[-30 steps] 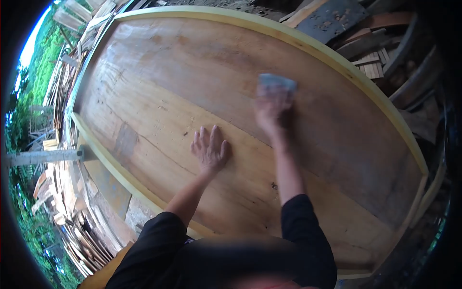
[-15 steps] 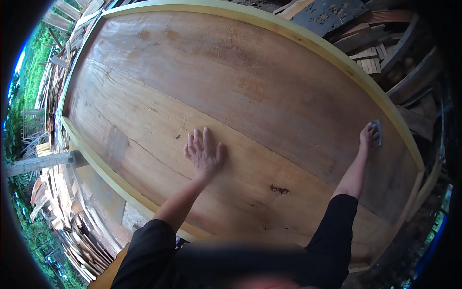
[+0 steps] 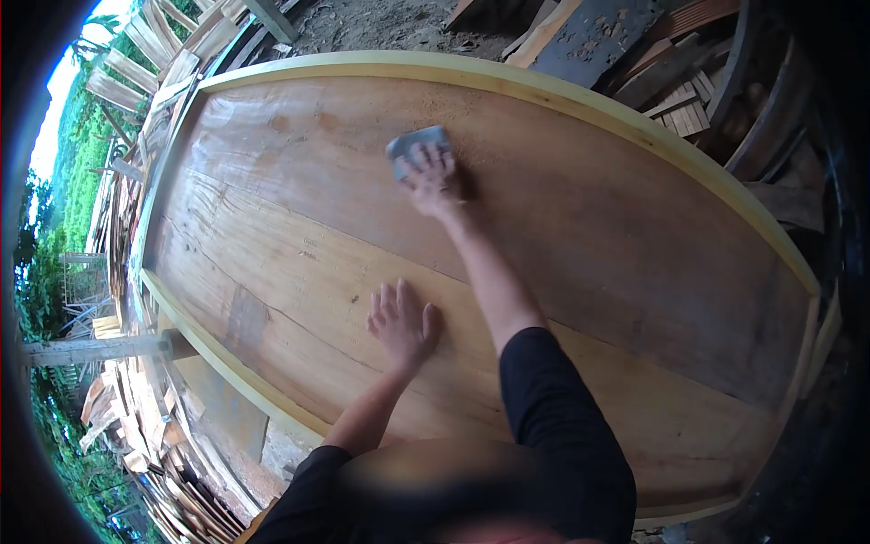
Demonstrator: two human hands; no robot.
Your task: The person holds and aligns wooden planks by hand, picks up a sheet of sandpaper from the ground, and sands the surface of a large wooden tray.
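Observation:
A large wooden panel [image 3: 562, 254] with a raised pale rim [image 3: 507, 74] lies in front of me. Near its far edge, my right hand [image 3: 431, 184] presses a flat blue-grey piece of what looks like sandpaper [image 3: 419, 143] against the brownish boards. Its fingers lie over the sheet, and the sheet sticks out past the fingertips. My left hand [image 3: 401, 328] rests palm down on the lighter board nearer to me, fingers spread, holding nothing. Sawdust [image 3: 471, 145] is scattered on the panel close to the right hand.
Scrap boards [image 3: 195, 480] are piled at the lower left, beside a grey post [image 3: 104, 350]. More timber and a peeling dark board [image 3: 594, 41] stand beyond the right rim. Bare ground [image 3: 381, 29] shows past the far rim.
My right hand has swept from the right end of the panel to the far middle with the sandpaper. The left hand stays flat at about the same spot; the whole view has shifted slightly.

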